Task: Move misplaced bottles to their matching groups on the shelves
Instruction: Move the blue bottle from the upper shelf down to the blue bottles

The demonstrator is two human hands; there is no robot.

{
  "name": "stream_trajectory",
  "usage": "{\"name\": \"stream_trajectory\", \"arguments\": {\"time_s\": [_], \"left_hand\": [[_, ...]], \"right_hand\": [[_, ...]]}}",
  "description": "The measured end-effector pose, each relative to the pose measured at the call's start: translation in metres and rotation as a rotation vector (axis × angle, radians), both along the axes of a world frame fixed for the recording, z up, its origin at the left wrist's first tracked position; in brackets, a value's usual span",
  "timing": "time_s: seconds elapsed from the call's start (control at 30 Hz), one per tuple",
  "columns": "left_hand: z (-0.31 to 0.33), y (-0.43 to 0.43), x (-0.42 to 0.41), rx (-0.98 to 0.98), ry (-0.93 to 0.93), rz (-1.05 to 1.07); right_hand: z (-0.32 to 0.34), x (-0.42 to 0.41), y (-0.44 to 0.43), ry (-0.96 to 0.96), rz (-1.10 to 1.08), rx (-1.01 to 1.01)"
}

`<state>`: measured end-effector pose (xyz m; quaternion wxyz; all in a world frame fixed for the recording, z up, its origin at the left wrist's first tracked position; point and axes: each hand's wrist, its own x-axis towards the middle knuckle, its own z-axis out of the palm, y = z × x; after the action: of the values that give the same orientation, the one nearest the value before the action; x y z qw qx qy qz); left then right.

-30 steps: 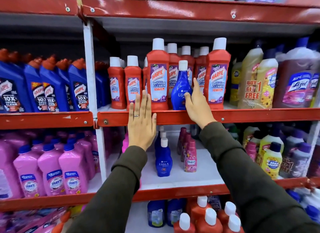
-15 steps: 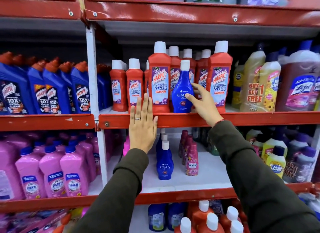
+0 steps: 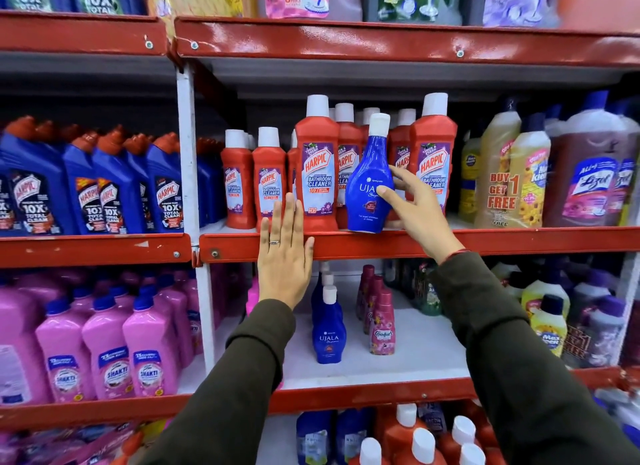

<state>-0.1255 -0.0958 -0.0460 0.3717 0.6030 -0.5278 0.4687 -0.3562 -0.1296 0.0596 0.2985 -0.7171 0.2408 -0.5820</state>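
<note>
R hand (image 3: 417, 212) gripping blue Ujala bottle (image 3: 369, 187) w/ thumb on label front, other fingers round the right side. Bottle tilted, cap leaning right, base at front lip of red middle shelf (image 3: 450, 241); can't tell if base touches or just clears it. Stands in front of red Harpic bathroom cleaner bottles (image 3: 317, 174), white caps, filling that shelf section. L hand (image 3: 285, 257) flat & empty, fingers straight up, palm against shelf edge, fingertips over a small red bottle; ring on one finger. Dark olive sleeves on both arms. One shelf down, betw. the arms: row of matching blue Ujala bottles (image 3: 328, 329) w/ pink Comfort bottles (image 3: 381, 322) just beside on right. Blue Harpic bottles (image 3: 114, 187) in left bay, pink Shakti bottles (image 3: 107, 354) beneath. Yellow & brown cleaners (image 3: 530, 174) to far right.
</note>
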Motion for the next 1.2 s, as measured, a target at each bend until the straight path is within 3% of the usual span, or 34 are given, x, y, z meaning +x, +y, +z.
{"name": "stream_trajectory", "arguments": {"time_s": [0.3,0.77,0.97,1.2], "left_hand": [[-0.023,0.021,-0.003,0.000,0.098,-0.118],[-0.183,0.037,0.021,0.098,0.181,-0.091],[-0.240,0.028,0.039,0.169,0.227,-0.049],[-0.263,0.022,0.047,0.190,0.214,-0.037]], "right_hand": [[-0.058,-0.006,0.035,0.011,0.064,0.021],[-0.232,0.019,0.034,0.016,0.212,0.300],[-0.267,0.039,0.017,0.062,0.149,0.334],[-0.287,0.054,-0.003,0.119,0.147,0.348]]}}
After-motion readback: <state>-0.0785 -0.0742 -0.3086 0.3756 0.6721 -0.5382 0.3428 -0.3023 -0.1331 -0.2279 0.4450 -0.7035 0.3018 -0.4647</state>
